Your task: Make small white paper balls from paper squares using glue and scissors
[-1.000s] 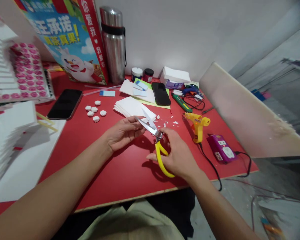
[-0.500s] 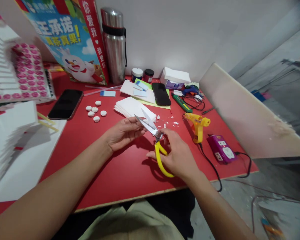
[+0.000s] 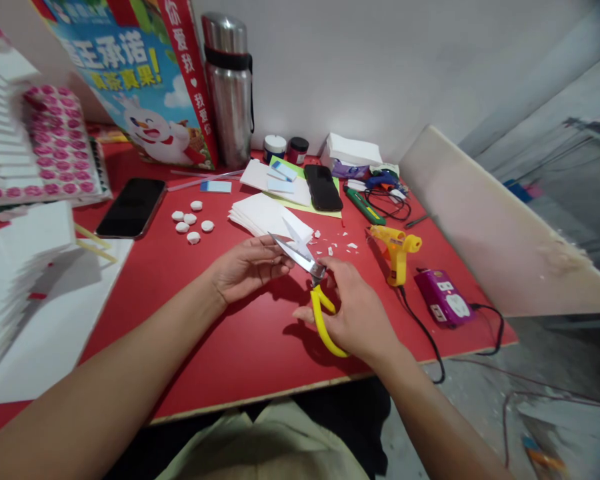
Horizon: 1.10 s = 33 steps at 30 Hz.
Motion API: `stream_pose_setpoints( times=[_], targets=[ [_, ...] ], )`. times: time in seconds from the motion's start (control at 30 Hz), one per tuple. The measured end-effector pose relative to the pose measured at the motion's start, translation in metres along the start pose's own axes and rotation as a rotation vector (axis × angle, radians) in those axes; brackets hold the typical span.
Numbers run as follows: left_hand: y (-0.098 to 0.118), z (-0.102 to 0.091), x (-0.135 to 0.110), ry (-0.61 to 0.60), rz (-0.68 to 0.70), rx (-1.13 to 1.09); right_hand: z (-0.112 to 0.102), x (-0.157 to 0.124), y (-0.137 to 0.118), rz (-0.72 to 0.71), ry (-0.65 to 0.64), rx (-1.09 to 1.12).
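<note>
My right hand [image 3: 353, 312] grips yellow-handled scissors [image 3: 314, 287] over the red table [image 3: 240, 347], blades pointing up-left. My left hand [image 3: 247, 265] is closed around a small white piece at the blade tips; the piece is mostly hidden by the fingers. Just behind lies a stack of white foam sheets [image 3: 263, 215]. White scraps [image 3: 337, 245] are scattered to the right of the blades. Several small white round pieces [image 3: 191, 221] lie to the left.
A yellow glue gun [image 3: 395, 248] and purple power strip [image 3: 443, 297] stand right of my hands. Two black phones [image 3: 131, 208] [image 3: 323, 188], a steel flask [image 3: 229, 90], a colourful box [image 3: 135, 80], small jars [image 3: 285, 148] and sticker sheets [image 3: 55, 143] ring the table. A white board [image 3: 50, 320] lies left.
The scissor blades have closed slightly against the piece in my left hand. Both hands have stayed almost in place.
</note>
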<state>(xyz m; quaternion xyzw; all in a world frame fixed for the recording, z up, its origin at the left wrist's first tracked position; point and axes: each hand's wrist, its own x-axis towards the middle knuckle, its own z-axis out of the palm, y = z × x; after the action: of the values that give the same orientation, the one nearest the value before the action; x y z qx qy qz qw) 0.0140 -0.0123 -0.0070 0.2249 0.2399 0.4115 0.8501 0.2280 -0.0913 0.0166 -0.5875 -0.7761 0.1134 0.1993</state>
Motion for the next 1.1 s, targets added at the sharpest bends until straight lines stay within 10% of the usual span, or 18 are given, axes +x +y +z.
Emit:
stream_pose_setpoints(
  times=[1.1],
  targets=[
    [0.0005,0.0037,-0.0013,0.041,-0.020,0.024,0.0051,-0.0044,0.0041,-0.045,-0.003,-0.088]
  ],
)
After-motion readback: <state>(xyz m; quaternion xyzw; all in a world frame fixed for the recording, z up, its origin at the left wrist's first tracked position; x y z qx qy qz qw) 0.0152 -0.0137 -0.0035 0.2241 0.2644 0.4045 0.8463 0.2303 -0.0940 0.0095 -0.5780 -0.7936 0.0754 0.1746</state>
